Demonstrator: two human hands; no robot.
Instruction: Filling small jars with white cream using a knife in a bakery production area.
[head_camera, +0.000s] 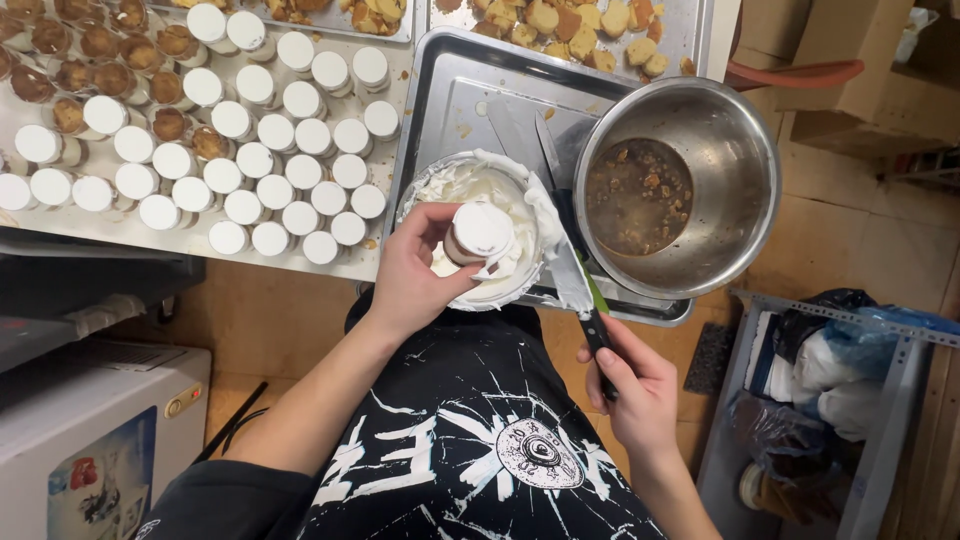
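Cream-topped cup (478, 234), small and round, sits in my left hand (415, 275), whose grip is closed around its sides, held over the white cream bowl (430, 185) at the near edge of the steel tray (460, 75). My right hand (635, 385) has its grip clamped on the dark handle of a long knife (562, 245), the blade lying across the bowl's rim and smeared with cream. I judge the main risks to be these: the cup could slip from cream-slick fingers and drop into the bowl; the blade, close beside my left fingertips, could nick them if it swings; the bowl overhangs the tray's near edge and could tip toward my lap if pressed. Just right of the bowl stands a large steel mixing bowl (690, 185) holding brown liquid with crumbs, crowding the knife's path. On the surface at the left, rows of finished white-topped cups (270, 165) leave little open room, with uncovered brown cakes (100, 60) toward the far left corner and cake cubes (570, 25) along the far edge.
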